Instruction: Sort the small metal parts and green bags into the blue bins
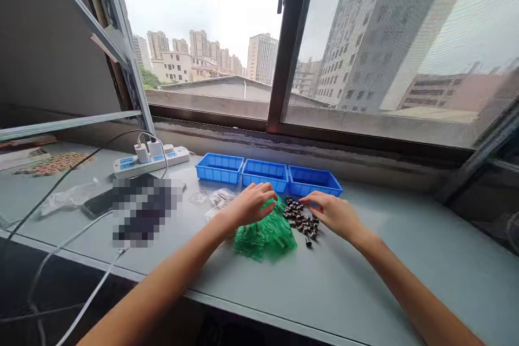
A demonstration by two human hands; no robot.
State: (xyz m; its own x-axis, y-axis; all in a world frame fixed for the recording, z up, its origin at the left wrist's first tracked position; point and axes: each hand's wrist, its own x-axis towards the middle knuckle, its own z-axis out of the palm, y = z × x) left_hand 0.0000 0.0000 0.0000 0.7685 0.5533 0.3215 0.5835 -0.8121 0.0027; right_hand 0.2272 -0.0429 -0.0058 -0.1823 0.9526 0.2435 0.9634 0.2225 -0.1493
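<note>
My left hand point(253, 204) hovers over a heap of crumpled green plastic bags point(265, 235). Its fingers are loosely bent, with a gap between them and the thumb, and nothing shows in the grasp. Reaching in from the right, my right hand point(334, 215) has its fingertips at the edge of a pile of small dark metal-and-black parts point(298, 213). Its fingers are apart, and I see no part between them. One dark part point(308, 243) lies a little in front of the pile. Clear small bags point(221, 197) with contents I cannot make out lie left of the green bags.
Three blue bins point(265, 175) stand in a row behind the piles. To the left are a power strip point(174, 158) with plugs, a dark device point(99, 203), cables point(77, 238) and a spread of small tan pieces point(57, 163). A window frame point(279, 97) rises behind the table point(389, 248).
</note>
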